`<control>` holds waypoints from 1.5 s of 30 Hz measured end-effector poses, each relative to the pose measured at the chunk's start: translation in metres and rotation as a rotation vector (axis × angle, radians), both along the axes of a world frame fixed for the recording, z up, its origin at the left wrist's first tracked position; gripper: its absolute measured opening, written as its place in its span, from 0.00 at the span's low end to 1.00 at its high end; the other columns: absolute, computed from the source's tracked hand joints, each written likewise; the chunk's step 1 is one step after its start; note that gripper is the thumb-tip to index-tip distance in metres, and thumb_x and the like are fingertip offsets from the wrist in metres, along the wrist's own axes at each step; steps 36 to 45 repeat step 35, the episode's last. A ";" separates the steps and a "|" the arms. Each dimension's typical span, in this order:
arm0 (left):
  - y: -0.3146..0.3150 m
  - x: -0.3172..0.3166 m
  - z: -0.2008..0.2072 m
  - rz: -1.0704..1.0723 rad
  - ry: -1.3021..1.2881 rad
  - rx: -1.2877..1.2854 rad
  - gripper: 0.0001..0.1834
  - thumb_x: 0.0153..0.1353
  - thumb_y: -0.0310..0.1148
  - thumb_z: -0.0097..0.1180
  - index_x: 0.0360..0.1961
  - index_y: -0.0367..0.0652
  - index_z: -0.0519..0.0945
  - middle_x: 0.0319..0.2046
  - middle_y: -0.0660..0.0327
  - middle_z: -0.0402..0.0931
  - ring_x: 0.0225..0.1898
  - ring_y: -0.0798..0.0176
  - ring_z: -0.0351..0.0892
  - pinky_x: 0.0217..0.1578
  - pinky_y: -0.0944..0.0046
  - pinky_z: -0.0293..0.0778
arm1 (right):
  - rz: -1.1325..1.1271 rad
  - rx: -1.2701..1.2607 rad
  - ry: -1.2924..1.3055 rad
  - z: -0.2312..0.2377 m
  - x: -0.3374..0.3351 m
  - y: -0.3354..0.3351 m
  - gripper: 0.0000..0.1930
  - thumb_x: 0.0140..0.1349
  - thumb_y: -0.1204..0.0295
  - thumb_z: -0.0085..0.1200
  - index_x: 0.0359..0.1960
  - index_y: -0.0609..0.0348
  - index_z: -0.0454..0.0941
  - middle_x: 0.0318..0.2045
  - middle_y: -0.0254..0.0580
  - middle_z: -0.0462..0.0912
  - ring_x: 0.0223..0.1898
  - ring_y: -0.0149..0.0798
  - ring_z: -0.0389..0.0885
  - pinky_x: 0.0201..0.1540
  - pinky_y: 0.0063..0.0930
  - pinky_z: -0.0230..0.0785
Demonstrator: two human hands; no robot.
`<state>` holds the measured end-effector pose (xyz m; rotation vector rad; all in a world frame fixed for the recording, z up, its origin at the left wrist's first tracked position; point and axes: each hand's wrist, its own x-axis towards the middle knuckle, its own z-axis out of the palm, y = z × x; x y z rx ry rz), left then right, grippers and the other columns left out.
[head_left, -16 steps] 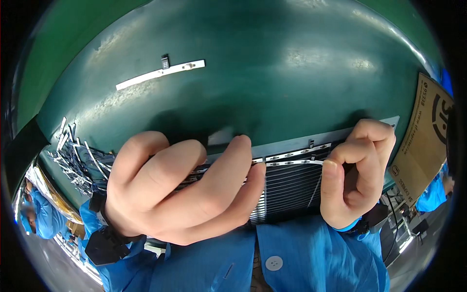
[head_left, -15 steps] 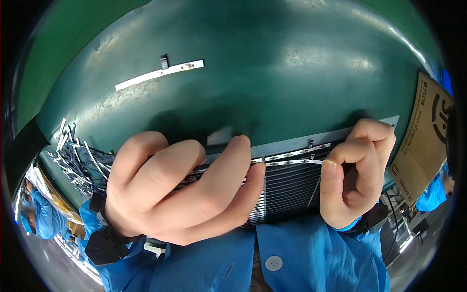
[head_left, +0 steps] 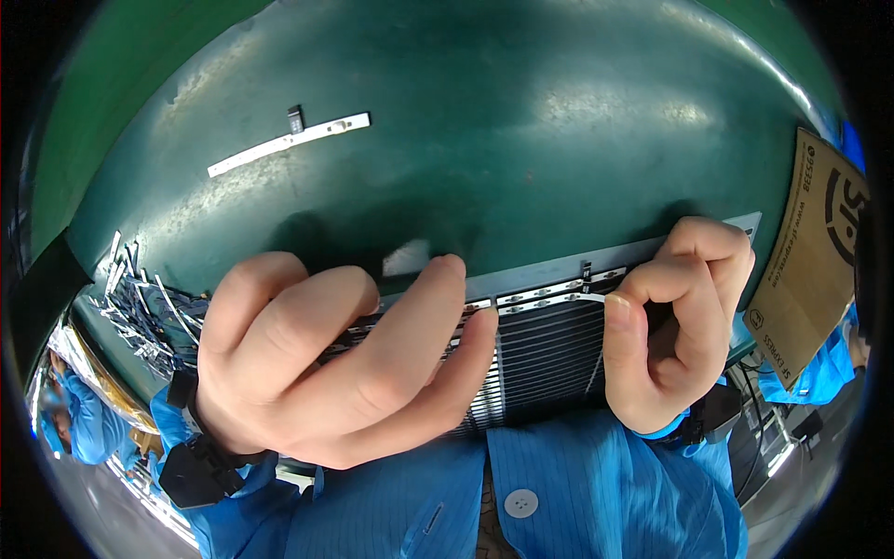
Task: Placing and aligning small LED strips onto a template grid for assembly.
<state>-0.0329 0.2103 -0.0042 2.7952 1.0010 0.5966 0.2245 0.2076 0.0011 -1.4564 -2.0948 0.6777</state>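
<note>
My right hand [head_left: 684,321] pinches the right end of a thin white strip [head_left: 542,306] dotted with small dark parts, between thumb and fingers. That strip bends slightly near my thumb and lies just below a similar strip [head_left: 540,293] along the top of a flat grey-edged panel [head_left: 698,240]. Over the panel's left half spreads my left hand [head_left: 340,363], open, its index fingertip and thumb apart near the strip's left end. Whether the thumb touches anything is unclear. Beneath both hands the panel carries many narrow parallel rows; my left hand hides part of them.
A single white strip with a black tab [head_left: 289,144] lies farther off on the green table [head_left: 484,121]. To the left sits a tangled pile of strips [head_left: 144,307]. A brown cardboard piece [head_left: 805,261] stands at the right edge. Another person in blue [head_left: 93,419] appears far left.
The held strip now lies closer to the strip above it, with a narrower gap. Both hands keep nearly the same pose; the whole view has shifted slightly.
</note>
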 end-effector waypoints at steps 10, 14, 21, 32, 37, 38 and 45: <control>0.003 0.001 0.006 -0.031 0.035 -0.075 0.21 0.40 0.33 0.66 0.40 0.58 0.87 0.47 0.57 0.79 0.37 0.59 0.70 0.31 0.62 0.70 | -0.041 0.048 -0.036 -0.001 -0.003 0.001 0.08 0.41 0.79 0.61 0.25 0.61 0.75 0.35 0.45 0.70 0.34 0.37 0.63 0.41 0.27 0.52; 0.001 -0.001 0.006 -0.018 0.032 -0.065 0.21 0.40 0.33 0.66 0.40 0.58 0.88 0.47 0.56 0.79 0.38 0.58 0.71 0.31 0.62 0.71 | -0.054 0.111 -0.064 -0.004 -0.009 0.001 0.09 0.39 0.79 0.62 0.25 0.60 0.75 0.34 0.44 0.71 0.35 0.38 0.64 0.41 0.28 0.53; 0.000 0.000 0.003 0.008 0.007 0.002 0.24 0.36 0.32 0.66 0.41 0.56 0.88 0.46 0.57 0.80 0.37 0.59 0.74 0.31 0.62 0.72 | -0.067 0.126 -0.190 0.000 -0.017 -0.003 0.11 0.43 0.78 0.66 0.27 0.56 0.75 0.36 0.42 0.72 0.38 0.43 0.65 0.43 0.34 0.56; -0.005 0.004 0.038 0.138 0.211 -0.166 0.23 0.43 0.32 0.60 0.45 0.56 0.88 0.52 0.59 0.78 0.45 0.56 0.78 0.45 0.59 0.73 | -0.131 0.182 -0.319 0.003 -0.017 -0.002 0.12 0.48 0.72 0.68 0.27 0.55 0.73 0.40 0.45 0.71 0.43 0.47 0.65 0.48 0.38 0.58; -0.004 0.001 0.043 0.116 0.145 -0.288 0.25 0.42 0.31 0.65 0.47 0.54 0.87 0.54 0.58 0.77 0.48 0.52 0.77 0.50 0.56 0.73 | -0.166 0.134 -0.280 0.001 -0.009 -0.001 0.16 0.48 0.67 0.70 0.28 0.55 0.72 0.41 0.45 0.71 0.44 0.48 0.65 0.50 0.41 0.59; -0.004 0.001 0.043 0.116 0.145 -0.288 0.25 0.42 0.31 0.65 0.47 0.54 0.87 0.54 0.58 0.77 0.48 0.52 0.77 0.50 0.56 0.73 | -0.166 0.134 -0.280 0.001 -0.009 -0.001 0.16 0.48 0.67 0.70 0.28 0.55 0.72 0.41 0.45 0.71 0.44 0.48 0.65 0.50 0.41 0.59; -0.004 0.001 0.043 0.116 0.145 -0.288 0.25 0.42 0.31 0.65 0.47 0.54 0.87 0.54 0.58 0.77 0.48 0.52 0.77 0.50 0.56 0.73 | -0.166 0.134 -0.280 0.001 -0.009 -0.001 0.16 0.48 0.67 0.70 0.28 0.55 0.72 0.41 0.45 0.71 0.44 0.48 0.65 0.50 0.41 0.59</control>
